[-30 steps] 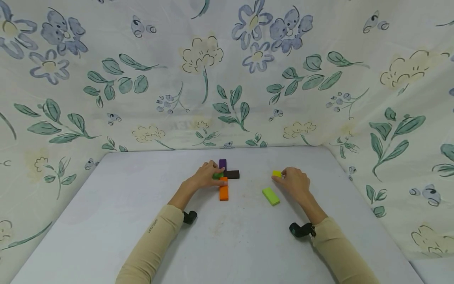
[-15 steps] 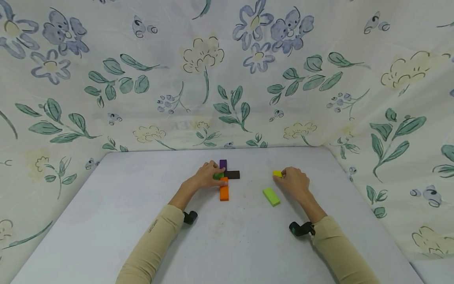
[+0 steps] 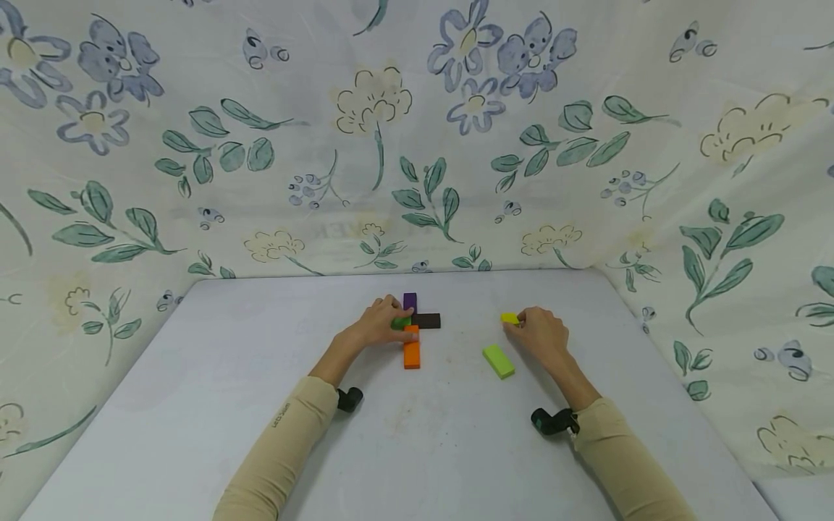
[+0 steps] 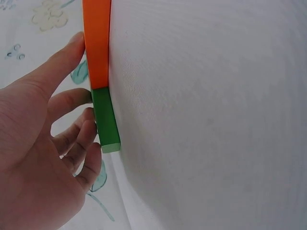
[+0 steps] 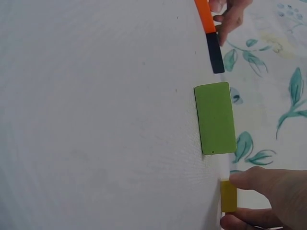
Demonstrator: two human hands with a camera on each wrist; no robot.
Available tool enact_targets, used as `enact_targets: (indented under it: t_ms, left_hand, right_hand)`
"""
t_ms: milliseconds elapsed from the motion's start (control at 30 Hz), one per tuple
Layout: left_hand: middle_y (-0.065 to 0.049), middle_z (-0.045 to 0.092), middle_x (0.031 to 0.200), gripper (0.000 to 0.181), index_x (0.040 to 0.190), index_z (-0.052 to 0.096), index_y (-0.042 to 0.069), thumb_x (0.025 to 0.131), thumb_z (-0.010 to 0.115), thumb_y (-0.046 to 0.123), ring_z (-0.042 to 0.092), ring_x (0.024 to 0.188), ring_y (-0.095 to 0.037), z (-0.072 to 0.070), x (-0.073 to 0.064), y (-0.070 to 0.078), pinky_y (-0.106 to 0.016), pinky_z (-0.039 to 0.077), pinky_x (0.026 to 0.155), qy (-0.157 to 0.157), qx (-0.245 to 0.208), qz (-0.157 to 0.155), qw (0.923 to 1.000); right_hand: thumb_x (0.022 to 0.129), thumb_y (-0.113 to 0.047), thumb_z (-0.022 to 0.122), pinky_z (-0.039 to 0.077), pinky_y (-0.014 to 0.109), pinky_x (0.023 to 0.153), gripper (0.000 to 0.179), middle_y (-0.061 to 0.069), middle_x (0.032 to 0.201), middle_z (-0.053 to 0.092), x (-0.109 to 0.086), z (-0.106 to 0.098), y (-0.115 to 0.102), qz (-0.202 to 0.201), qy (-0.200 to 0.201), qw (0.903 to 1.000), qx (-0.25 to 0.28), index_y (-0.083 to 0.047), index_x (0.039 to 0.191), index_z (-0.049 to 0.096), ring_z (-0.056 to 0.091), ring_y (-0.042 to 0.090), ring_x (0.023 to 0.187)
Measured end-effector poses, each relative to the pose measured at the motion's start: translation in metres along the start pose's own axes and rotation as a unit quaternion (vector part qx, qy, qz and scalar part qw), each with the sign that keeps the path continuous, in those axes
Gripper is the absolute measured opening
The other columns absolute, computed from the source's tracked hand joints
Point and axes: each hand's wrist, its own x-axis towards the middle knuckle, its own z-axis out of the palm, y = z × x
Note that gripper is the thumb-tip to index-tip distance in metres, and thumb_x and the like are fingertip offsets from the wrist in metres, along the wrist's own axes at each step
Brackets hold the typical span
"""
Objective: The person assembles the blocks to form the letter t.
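Note:
My left hand (image 3: 379,323) rests on a cluster of flat blocks at the table's middle. Its thumb lies on an orange block (image 3: 412,356), and its loosely bent fingers touch a green block (image 4: 106,120). Against these stand a purple block (image 3: 410,301), pointing away from me, and a dark brown block (image 3: 427,320), pointing right. Further right, my right hand (image 3: 542,335) pinches a yellow block (image 5: 229,196) between thumb and fingers at the tabletop. Part of the yellow block is hidden behind the hand in the head view.
A lime green block (image 3: 498,361) lies tilted on the white table (image 3: 417,441), between the cluster and the right hand, a little nearer to me. Behind the table hangs a floral cloth (image 3: 313,188). Each wrist carries a dark camera.

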Motion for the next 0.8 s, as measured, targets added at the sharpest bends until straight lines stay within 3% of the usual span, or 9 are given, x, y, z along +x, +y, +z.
enact_targets:
  t_ms: [267,800]
  left_hand:
    - [-0.017,0.052,0.128,0.066,0.140,0.054,0.014,0.086,0.071,0.048,0.045,0.107,-0.027,-0.0004,-0.0001,0.0010,-0.034,0.042,0.085,0.000,0.004,0.001,1.0000]
    - [-0.017,0.052,0.127,0.066,0.140,0.053,0.014,0.086,0.071,0.048,0.045,0.106,-0.027,-0.0013,-0.0006,0.0013,-0.034,0.042,0.085,-0.001,0.007,-0.001,1.0000]
  right_hand:
    - [0.088,-0.034,0.071,0.056,0.042,0.067,0.044,0.018,0.106,0.073,0.0009,0.0001,0.0008,0.007,-0.005,1.0000,0.000,0.003,0.111,0.071,0.067,0.028,0.084]
    - [0.089,-0.036,0.069,0.055,0.041,0.066,0.045,0.016,0.101,0.073,-0.0016,-0.0022,-0.0013,-0.005,0.003,1.0000,0.005,0.003,0.112,0.071,0.065,0.025,0.080]
